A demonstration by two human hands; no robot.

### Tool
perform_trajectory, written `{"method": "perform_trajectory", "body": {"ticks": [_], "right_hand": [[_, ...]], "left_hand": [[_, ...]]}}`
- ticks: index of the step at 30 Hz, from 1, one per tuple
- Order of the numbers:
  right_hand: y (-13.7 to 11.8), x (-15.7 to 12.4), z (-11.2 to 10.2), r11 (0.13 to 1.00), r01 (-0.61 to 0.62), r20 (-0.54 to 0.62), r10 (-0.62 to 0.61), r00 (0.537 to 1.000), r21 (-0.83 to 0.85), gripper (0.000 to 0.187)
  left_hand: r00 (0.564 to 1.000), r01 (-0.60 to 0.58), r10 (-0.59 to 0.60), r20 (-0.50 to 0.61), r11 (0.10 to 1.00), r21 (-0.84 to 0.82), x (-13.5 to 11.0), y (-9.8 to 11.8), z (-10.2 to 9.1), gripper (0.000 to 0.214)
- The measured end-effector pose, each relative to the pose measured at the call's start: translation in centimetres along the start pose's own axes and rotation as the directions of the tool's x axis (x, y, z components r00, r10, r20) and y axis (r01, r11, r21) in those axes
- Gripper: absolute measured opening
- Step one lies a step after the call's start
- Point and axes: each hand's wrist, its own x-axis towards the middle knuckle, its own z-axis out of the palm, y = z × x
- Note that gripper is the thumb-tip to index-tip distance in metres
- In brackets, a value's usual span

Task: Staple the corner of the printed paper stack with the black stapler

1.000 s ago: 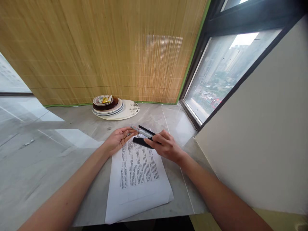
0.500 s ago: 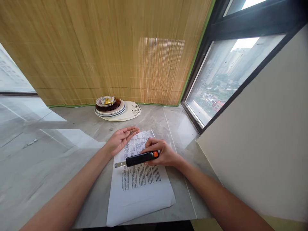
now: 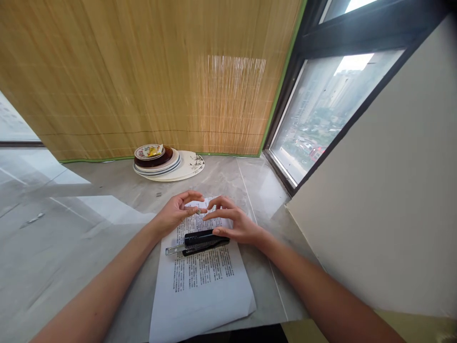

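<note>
- A stack of round ceramic plates (image 3: 167,162) is seen well beyond both hands, on a grey marbled stone counter (image 3: 89,224), at the foot of a woven bamboo blind (image 3: 143,71).
- A dark-framed window (image 3: 321,114) is seen off past the right hand (image 3: 235,224), well apart from it.
- White printed paper sheets (image 3: 200,286) are spread under both hands and run back toward the person.
- A black oblong stapler (image 3: 203,239) is laid flat on the sheets, just below the fingertips of both hands; a metal tongue is seen jutting from its left end.
- Nothing is placed between the hands and the stapler.
- A small silvery piece (image 3: 198,211), too small to identify, is pinched at the curled fingertips of the left hand (image 3: 176,212).
- The right hand is spread loose and nothing is grasped by it; its forefinger is stretched to the silvery piece, and its thumb is rested against the stapler's right end.
</note>
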Motion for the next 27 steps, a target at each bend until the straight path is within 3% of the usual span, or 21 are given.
{"method": "perform_trajectory", "body": {"ticks": [7,12,15,16,18,20,21,24,27], "right_hand": [[-0.4,0.3,-0.1,0.99,0.054,0.126,-0.038,0.991,-0.128,0.049],[-0.8,0.4,-0.1,0.992,0.037,0.091,-0.026,0.996,-0.118,0.056],[-0.4,0.5,-0.3,0.996,-0.008,0.004,0.009,1.0,-0.089,0.053],[0.0,0.5,-0.6,0.994,-0.047,-0.058,0.042,0.997,-0.099,0.047],[1.4,0.4,-1.2,0.971,-0.182,-0.22,0.145,0.965,-0.158,0.036],[3.2,0.1,-2.2,0.907,-0.353,-0.359,0.259,0.897,-0.229,0.033],[3.9,0.0,-2.7,0.867,-0.429,-0.402,0.308,0.862,-0.256,0.033],[5.3,-0.4,-3.7,0.777,-0.549,-0.441,0.395,0.806,-0.307,0.035],[5.1,-0.4,-3.8,0.744,-0.574,-0.407,0.433,0.804,-0.342,0.037]], "left_hand": [[0.999,-0.018,0.019,-0.034,0.999,0.037,0.3,-1.0,-0.6,0.055],[0.997,-0.06,0.065,-0.049,0.994,0.088,0.3,-0.7,-0.2,0.055],[0.977,-0.095,0.138,-0.164,0.964,0.248,0.3,-0.1,-0.3,0.047],[0.95,-0.1,0.196,-0.241,0.927,0.361,0.3,0.1,-0.5,0.041],[0.851,-0.03,0.358,-0.384,0.764,0.645,0.1,0.3,-1.4,0.028],[0.741,0.162,0.497,-0.45,0.518,0.84,-0.2,0.3,-2.4,0.025],[0.712,0.274,0.521,-0.471,0.412,0.869,-0.3,0.2,-2.8,0.029],[0.699,0.526,0.438,-0.565,0.22,0.822,-0.7,-0.3,-3.6,0.044],[0.75,0.574,0.338,-0.569,0.094,0.813,-0.7,-0.7,-4.0,0.047]]}}
